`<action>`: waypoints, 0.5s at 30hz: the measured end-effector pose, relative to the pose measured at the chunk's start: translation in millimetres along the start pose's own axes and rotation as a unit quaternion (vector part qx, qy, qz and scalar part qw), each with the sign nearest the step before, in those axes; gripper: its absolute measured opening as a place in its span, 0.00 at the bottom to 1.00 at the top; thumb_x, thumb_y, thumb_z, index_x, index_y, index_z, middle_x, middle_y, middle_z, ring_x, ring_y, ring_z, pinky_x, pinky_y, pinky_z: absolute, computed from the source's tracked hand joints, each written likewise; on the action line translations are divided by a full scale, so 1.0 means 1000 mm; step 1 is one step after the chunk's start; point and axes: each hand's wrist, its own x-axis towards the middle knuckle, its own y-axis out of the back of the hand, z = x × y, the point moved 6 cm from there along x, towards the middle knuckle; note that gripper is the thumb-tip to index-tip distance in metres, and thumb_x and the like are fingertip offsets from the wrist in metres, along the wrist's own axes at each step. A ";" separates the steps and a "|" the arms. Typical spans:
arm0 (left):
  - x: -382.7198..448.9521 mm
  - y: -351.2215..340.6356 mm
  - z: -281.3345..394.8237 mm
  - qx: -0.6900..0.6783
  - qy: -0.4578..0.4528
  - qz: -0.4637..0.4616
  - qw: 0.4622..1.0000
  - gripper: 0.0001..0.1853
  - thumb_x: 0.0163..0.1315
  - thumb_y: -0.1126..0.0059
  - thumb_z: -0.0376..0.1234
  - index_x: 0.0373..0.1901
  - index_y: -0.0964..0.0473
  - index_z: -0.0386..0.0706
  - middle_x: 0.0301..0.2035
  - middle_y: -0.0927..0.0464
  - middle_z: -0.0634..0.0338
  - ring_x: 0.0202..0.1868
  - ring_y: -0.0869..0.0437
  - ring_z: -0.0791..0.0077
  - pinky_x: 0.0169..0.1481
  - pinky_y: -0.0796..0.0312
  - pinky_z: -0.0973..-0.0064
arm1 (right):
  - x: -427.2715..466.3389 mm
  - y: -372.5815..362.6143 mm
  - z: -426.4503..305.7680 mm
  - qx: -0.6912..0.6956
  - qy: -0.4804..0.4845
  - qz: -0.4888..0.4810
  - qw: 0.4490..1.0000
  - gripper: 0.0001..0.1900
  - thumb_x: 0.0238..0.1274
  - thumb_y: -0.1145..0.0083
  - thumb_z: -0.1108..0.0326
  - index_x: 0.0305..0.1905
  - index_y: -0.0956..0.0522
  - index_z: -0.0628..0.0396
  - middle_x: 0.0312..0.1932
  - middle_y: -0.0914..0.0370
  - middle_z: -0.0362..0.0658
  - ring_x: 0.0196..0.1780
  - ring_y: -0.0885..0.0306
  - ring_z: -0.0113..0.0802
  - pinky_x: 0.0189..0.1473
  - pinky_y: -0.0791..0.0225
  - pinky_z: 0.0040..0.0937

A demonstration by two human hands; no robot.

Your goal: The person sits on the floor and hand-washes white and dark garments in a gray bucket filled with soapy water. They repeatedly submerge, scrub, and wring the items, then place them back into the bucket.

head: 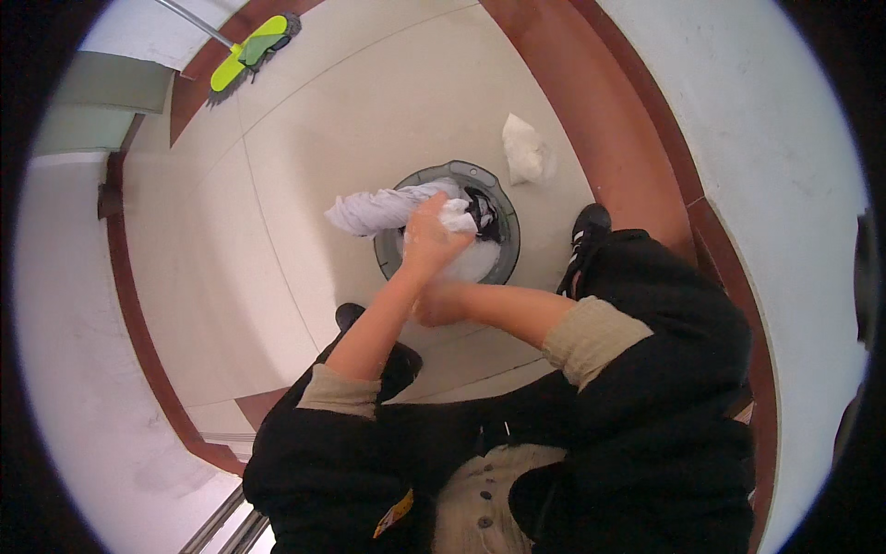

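A dark grey plastic basin (510, 263) stands on the tiled floor in front of me, with whitish suds (477, 264) and black cloth (486, 208) in it. My left hand (430, 232) is over the basin, its fingers closed on a white cloth (458, 216). Beside that hand, a twisted, pale lilac cloth (374, 210) lies across the basin's left side and sticks out past the rim. My right hand (439, 305) is low at the basin's near edge, blurred and partly behind my left wrist; whether it holds anything is unclear.
A white plastic bag (525, 149) lies on the floor beyond the basin to the right. At the upper left, a mop with a lime-green head (249, 54) leans by the wall. My black shoes (587, 232) flank the basin. A reddish-brown border (595, 104) runs along the right wall.
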 end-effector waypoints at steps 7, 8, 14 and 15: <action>-0.018 0.035 -0.039 -0.393 0.206 -0.007 0.896 0.32 0.43 0.32 0.24 0.53 0.33 0.41 0.46 0.24 0.57 0.45 0.21 0.67 0.49 0.27 0.70 | -0.025 0.084 0.023 -0.039 0.051 0.046 0.997 0.03 0.46 0.46 0.67 0.27 0.23 0.49 0.29 0.24 0.37 0.33 0.25 0.31 0.33 0.33 0.30; -0.016 0.047 -0.035 -0.411 0.180 -0.025 0.893 0.30 0.43 0.32 0.23 0.51 0.33 0.41 0.46 0.24 0.56 0.46 0.21 0.67 0.50 0.27 0.71 | -0.036 0.100 0.027 -0.055 0.049 0.089 0.993 0.02 0.46 0.46 0.67 0.28 0.23 0.48 0.32 0.24 0.36 0.35 0.25 0.31 0.35 0.33 0.30; -0.024 0.116 -0.010 -0.512 0.071 0.068 0.853 0.21 0.48 0.38 0.23 0.44 0.33 0.43 0.48 0.27 0.56 0.51 0.24 0.65 0.55 0.29 0.67 | -0.067 0.178 0.071 -0.023 -0.170 0.288 0.942 0.22 0.43 0.43 0.72 0.49 0.25 0.41 0.55 0.32 0.38 0.50 0.30 0.33 0.46 0.34 0.37; -0.025 0.123 -0.002 -0.507 0.047 0.081 0.857 0.22 0.47 0.37 0.23 0.44 0.33 0.43 0.48 0.27 0.56 0.51 0.24 0.64 0.55 0.29 0.67 | -0.072 0.182 0.082 0.029 -0.216 0.302 0.928 0.26 0.42 0.42 0.73 0.52 0.26 0.41 0.57 0.33 0.39 0.51 0.30 0.34 0.48 0.35 0.38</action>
